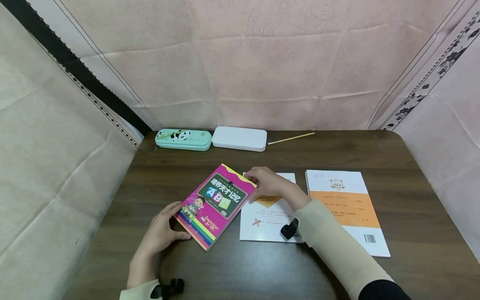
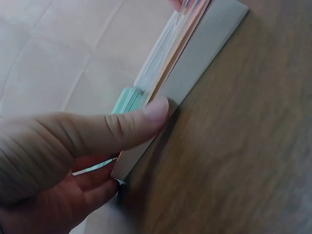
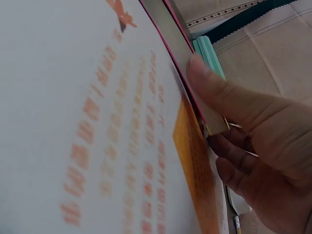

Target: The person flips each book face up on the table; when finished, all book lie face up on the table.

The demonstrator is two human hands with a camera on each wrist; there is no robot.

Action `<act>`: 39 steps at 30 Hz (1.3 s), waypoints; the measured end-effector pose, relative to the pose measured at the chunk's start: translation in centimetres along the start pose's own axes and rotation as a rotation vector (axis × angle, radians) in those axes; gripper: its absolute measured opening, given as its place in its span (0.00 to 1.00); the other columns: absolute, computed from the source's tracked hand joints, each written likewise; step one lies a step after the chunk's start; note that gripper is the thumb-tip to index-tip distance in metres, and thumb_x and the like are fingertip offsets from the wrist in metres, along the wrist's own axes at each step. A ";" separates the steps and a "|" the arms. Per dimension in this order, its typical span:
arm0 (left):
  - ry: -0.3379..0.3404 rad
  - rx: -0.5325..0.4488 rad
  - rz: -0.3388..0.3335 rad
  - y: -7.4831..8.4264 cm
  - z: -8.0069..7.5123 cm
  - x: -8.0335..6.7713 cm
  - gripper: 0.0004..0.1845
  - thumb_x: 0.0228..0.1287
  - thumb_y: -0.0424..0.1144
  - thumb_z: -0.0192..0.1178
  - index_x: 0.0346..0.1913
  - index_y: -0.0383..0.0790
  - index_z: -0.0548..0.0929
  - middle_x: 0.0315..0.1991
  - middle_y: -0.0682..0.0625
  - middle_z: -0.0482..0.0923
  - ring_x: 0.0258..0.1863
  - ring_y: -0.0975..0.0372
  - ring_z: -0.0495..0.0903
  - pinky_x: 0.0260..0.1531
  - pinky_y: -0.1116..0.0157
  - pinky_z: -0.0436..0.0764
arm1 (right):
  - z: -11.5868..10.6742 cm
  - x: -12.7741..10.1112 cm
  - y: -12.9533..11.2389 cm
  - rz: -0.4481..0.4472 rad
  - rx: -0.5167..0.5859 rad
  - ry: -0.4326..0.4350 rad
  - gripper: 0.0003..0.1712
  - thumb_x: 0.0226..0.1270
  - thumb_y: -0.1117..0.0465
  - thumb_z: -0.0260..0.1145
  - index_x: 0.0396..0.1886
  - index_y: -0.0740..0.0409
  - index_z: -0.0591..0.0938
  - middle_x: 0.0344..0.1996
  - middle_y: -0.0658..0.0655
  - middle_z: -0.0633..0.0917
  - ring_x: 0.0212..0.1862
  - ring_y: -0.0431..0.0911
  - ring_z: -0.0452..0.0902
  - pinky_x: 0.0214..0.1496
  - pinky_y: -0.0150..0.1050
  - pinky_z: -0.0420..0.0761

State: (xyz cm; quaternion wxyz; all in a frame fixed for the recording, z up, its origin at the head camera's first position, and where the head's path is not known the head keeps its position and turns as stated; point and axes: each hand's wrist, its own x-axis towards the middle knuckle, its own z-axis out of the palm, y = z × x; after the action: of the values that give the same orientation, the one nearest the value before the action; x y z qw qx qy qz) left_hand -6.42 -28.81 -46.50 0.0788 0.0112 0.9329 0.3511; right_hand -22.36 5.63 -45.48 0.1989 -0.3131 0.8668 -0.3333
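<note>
A pink book with "ABC" on its cover point(image 1: 215, 204) lies tilted on the dark wooden table point(image 1: 262, 271). My left hand point(image 1: 165, 229) grips its near left corner, thumb along the bottom edge point(image 2: 146, 114). My right hand point(image 1: 268, 183) pinches the book's far right corner, thumb on its edge point(image 3: 204, 83). That corner overlaps a white booklet with an orange band point(image 1: 264, 221), whose printed cover fills the right wrist view point(image 3: 97, 136). The pink book's page edges point(image 2: 165, 53) show in the left wrist view.
A second white and orange book point(image 1: 348, 208) lies to the right. At the back stand a mint panda pencil case point(image 1: 183, 139), a white case point(image 1: 240, 138) and a pencil point(image 1: 290, 138). Pink cloth walls enclose the table on three sides.
</note>
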 end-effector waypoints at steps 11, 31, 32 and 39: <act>0.018 0.064 -0.029 0.7 0.5 -0.9 0.55 0.42 0.47 0.84 0.73 0.31 0.68 0.64 0.34 0.67 0.63 0.40 0.69 0.62 0.40 0.71 | 0.8 1.0 0.2 -0.009 -0.169 0.114 0.34 0.60 0.49 0.78 0.63 0.59 0.81 0.63 0.57 0.78 0.68 0.53 0.68 0.72 0.54 0.64; 0.053 0.073 -0.057 1.8 2.3 -1.7 0.55 0.48 0.52 0.81 0.73 0.26 0.65 0.70 0.32 0.58 0.67 0.39 0.59 0.62 0.37 0.70 | 2.1 3.6 -0.4 0.024 -0.206 0.137 0.35 0.69 0.51 0.71 0.71 0.58 0.74 0.65 0.60 0.75 0.68 0.55 0.68 0.70 0.55 0.68; 0.051 0.074 -0.058 1.8 2.3 -1.7 0.55 0.48 0.52 0.81 0.73 0.26 0.65 0.70 0.32 0.57 0.67 0.39 0.59 0.62 0.38 0.70 | 2.1 3.6 -0.4 0.027 -0.208 0.136 0.35 0.70 0.50 0.70 0.72 0.58 0.74 0.65 0.60 0.75 0.69 0.55 0.68 0.70 0.55 0.68; 0.031 0.083 -0.081 1.9 2.2 -1.8 0.57 0.49 0.51 0.81 0.75 0.26 0.62 0.72 0.32 0.55 0.68 0.39 0.57 0.63 0.37 0.69 | 2.2 3.4 -0.2 -0.013 -0.177 0.155 0.34 0.69 0.50 0.70 0.70 0.58 0.74 0.60 0.56 0.79 0.65 0.51 0.72 0.69 0.50 0.70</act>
State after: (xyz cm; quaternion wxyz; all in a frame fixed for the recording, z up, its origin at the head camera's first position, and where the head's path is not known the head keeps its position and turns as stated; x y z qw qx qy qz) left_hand -4.41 -26.09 -46.62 0.0779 -0.0286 0.9474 0.3090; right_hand -23.48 2.23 -47.32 0.1008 -0.3084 0.9035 -0.2800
